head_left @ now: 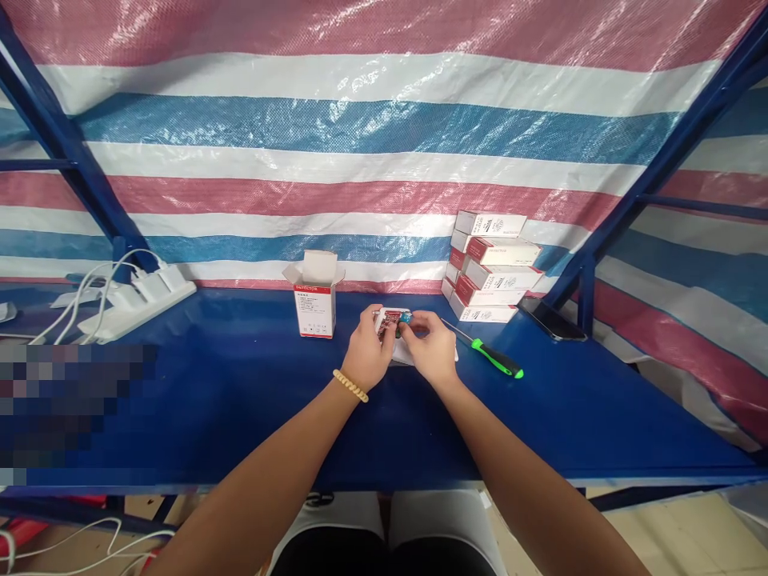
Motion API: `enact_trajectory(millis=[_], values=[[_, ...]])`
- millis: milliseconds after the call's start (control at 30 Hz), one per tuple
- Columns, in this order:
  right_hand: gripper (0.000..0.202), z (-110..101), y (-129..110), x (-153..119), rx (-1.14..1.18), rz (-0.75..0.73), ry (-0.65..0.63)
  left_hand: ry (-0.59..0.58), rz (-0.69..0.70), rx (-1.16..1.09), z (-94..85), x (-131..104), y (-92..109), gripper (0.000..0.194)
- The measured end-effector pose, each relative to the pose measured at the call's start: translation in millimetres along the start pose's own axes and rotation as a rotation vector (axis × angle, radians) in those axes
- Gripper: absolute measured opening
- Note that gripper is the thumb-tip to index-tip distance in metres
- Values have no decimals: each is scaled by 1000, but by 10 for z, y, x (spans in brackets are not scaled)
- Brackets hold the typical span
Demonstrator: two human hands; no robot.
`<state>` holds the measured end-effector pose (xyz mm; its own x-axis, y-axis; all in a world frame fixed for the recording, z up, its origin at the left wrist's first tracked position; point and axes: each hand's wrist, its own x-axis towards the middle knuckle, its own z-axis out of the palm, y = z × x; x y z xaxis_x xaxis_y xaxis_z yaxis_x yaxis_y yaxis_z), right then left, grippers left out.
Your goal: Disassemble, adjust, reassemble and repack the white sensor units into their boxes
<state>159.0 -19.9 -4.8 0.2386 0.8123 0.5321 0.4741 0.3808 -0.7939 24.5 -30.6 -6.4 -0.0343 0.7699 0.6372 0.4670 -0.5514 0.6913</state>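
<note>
Near the middle of the blue table, my left hand (369, 348) grips a small white device with a red circuit board (390, 317) showing in it. My right hand (433, 346) pinches at a small blue part (406, 317) on the board's right end; whether the part is fixed there I cannot tell. Beneath my hands lies a flat white piece (403, 353), mostly hidden. To the right rests a screwdriver (498, 358) with a green and black handle, its shaft pointing toward my right hand. An open carton marked "DETECTOR" (315, 310) stands upright to the left.
Several closed red and white boxes (495, 276) are stacked at the back right. Beside them lies a dark phone (553, 319). A white power strip (144, 302) with plugs and cables sits at the back left. Striped sheeting (384, 128) hangs behind the table (252, 416).
</note>
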Motion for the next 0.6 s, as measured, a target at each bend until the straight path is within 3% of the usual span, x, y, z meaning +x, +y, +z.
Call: enact_trajectory(millis=[300, 467, 600], values=[[30, -28, -2, 1, 61, 56, 6, -48, -46, 25, -28, -3, 106, 38], [35, -21, 29, 8, 150, 73, -31, -15, -50, -63, -30, 10, 72, 39], [35, -11, 88, 42, 205, 64, -104, 34, -129, -136, -58, 66, 68, 38]])
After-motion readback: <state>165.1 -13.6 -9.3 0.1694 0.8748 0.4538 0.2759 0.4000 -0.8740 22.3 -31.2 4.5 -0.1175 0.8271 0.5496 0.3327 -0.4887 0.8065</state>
